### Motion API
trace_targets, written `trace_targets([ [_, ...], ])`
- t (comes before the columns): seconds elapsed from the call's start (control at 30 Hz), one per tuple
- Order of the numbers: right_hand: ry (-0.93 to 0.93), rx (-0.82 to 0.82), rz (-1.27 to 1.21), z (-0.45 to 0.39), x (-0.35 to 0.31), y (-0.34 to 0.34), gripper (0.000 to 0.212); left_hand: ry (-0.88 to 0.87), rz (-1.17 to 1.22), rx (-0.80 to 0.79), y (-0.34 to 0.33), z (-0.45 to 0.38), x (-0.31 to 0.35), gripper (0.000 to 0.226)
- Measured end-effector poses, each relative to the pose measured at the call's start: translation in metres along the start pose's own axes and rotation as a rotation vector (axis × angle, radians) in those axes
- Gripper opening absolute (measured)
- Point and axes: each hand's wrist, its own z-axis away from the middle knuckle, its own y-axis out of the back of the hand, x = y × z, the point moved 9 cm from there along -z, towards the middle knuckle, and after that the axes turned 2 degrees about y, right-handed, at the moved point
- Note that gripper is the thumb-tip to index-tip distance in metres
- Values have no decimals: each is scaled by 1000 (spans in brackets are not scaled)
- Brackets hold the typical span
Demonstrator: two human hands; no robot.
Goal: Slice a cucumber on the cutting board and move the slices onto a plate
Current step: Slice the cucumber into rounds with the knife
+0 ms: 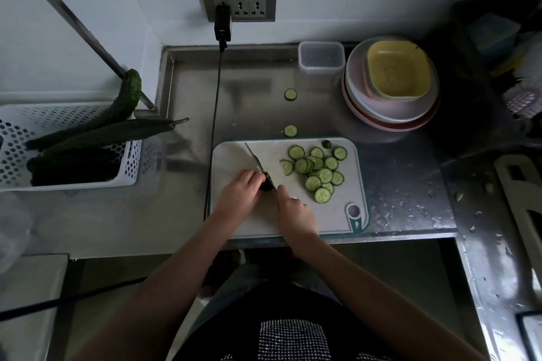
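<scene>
Two hands meet near the middle of the white cutting board [234, 155], which lies at the front edge of the steel counter [255, 82]. The left hand [239, 193] curls its fingers over a short dark cucumber stub [266, 185], pinning it to the board. The right hand [294, 212] grips the handle of a knife [258, 163]; the blade runs up toward 11 o'clock from the hands, its edge right beside the stub.

A loose heap of cucumber slices [315, 173] lies on the board at 2 o'clock from the hands, many overlapping. A small dark end piece [326, 144] sits at the board's far edge. Two stray slices lie on the counter past the board at 12 o'clock, one [290, 131] just beyond the edge, the other [290, 94] farther back.

A stack of plates [390, 117] stands at 2 o'clock near the wall, topped by yellow square dishes [396, 70], with a clear plastic box [321, 57] just left of it. At 9 o'clock, a white perforated basket [73, 152] holds several whole cucumbers [111, 133]. A black cable [215, 114] drops from a plug in the wall socket [238, 5] and passes left of the board.
</scene>
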Motion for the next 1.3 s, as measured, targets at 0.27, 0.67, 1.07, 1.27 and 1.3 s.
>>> trace_targets([
  [0.27, -35, -30, -186, -7, 29, 23, 19, 61, 10, -37, 1, 0, 1, 29],
  [0.67, 4, 138, -282, 26, 12, 30, 16, 24, 37, -2, 1, 11, 1, 38],
  [1.07, 19, 103, -125, 16, 12, 20, 20, 38, 38, -6, 3, 9, 1, 43],
  [1.27, 46, 133, -127, 15, 8, 24, 21, 57, 47, 8, 3, 9, -1, 39],
  [1.3, 48, 130, -129, 15, 8, 23, 20, 64, 52, 9, 3, 9, -2, 38],
])
